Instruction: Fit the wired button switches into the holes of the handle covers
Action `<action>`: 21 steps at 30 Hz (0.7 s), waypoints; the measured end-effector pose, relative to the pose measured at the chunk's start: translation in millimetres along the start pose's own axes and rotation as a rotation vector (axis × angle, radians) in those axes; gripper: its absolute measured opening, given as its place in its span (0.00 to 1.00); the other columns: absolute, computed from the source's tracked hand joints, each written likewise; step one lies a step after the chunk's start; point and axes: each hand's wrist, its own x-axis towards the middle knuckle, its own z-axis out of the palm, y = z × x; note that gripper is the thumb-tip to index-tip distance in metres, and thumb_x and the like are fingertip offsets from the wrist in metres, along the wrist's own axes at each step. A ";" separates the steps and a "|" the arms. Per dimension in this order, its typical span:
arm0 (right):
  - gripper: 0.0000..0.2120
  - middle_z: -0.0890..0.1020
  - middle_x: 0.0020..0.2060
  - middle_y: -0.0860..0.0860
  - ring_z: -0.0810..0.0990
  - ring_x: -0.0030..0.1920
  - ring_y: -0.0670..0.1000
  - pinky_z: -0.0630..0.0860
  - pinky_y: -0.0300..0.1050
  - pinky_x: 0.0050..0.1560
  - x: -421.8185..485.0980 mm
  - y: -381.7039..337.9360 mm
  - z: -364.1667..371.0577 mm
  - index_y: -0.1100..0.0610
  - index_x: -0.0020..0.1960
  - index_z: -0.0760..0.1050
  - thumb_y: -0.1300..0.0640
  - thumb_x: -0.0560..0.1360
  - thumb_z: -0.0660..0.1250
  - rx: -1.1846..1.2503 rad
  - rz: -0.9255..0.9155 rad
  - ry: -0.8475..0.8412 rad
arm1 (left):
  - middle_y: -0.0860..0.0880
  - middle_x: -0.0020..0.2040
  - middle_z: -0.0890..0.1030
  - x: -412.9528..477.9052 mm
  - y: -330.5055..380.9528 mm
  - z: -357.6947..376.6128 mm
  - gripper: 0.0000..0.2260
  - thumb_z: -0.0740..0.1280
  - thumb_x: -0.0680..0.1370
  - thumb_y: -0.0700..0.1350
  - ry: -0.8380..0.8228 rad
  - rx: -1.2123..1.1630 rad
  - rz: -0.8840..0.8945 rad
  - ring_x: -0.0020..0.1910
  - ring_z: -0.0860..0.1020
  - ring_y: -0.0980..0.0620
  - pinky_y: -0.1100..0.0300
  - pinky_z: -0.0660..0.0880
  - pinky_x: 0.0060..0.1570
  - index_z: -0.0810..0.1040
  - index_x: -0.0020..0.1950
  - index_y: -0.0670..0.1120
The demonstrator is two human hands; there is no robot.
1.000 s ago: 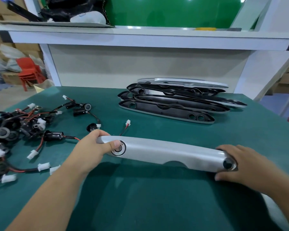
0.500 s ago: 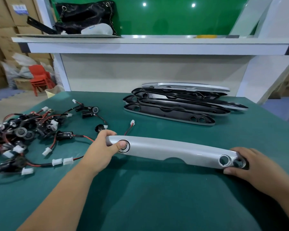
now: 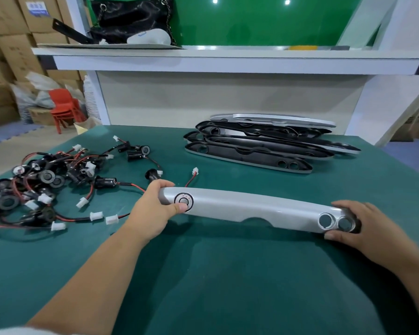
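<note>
- The left hand point(image 3: 153, 211) grips the left end of the silver handle cover point(image 3: 252, 206) at frame centre, thumb on the fitted button switch point(image 3: 183, 201).
- The right hand point(image 3: 358, 226) curls round the right end.
- Bare green table point(image 3: 228, 286) spreads below; the loose wired switches point(image 3: 46, 180) crowd its left edge, and the stacked covers point(image 3: 252, 146) lie near its far edge.
- Both hands' fingertips are hidden behind the cover; I cannot tell whether the two right holes point(image 3: 325, 220) are filled.

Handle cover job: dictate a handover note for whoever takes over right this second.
The left hand grips the cover at its left end, thumb at the fitted switch. The right hand grips the right end. The two right holes look empty. The loose switches lie left on the table; the stack of covers is behind. Left to do: fill those holes, then the stack.
</note>
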 end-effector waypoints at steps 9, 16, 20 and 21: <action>0.27 0.74 0.44 0.40 0.70 0.43 0.40 0.68 0.45 0.46 -23.8 11.2 -33.8 0.35 0.46 0.69 0.33 0.48 0.72 0.042 -0.019 0.220 | 0.48 0.41 0.75 -14.8 36.5 -17.1 0.17 0.71 0.74 0.47 -0.079 0.005 0.165 0.36 0.73 0.56 0.63 0.69 0.39 0.70 0.54 0.67; 0.29 0.74 0.43 0.39 0.68 0.40 0.44 0.67 0.33 0.46 -55.9 31.1 -60.7 0.38 0.48 0.67 0.44 0.51 0.76 0.026 -0.021 0.320 | 0.49 0.40 0.78 -25.1 78.0 -7.6 0.16 0.72 0.74 0.48 -0.092 0.003 0.310 0.30 0.72 0.59 0.62 0.71 0.30 0.71 0.52 0.66; 0.30 0.74 0.43 0.40 0.70 0.40 0.43 0.65 0.24 0.45 -70.2 45.1 -71.1 0.36 0.46 0.68 0.43 0.51 0.81 0.017 0.027 0.240 | 0.54 0.33 0.74 -28.5 94.9 8.5 0.14 0.72 0.73 0.48 -0.062 0.039 0.333 0.23 0.71 0.62 0.71 0.65 0.20 0.72 0.52 0.64; 0.30 0.74 0.43 0.39 0.72 0.42 0.41 0.65 0.25 0.45 -72.0 46.4 -73.5 0.34 0.47 0.69 0.41 0.52 0.82 0.056 0.049 0.224 | 0.53 0.35 0.74 -29.2 96.5 12.1 0.14 0.72 0.74 0.48 -0.067 0.044 0.328 0.25 0.71 0.63 0.71 0.67 0.22 0.72 0.54 0.62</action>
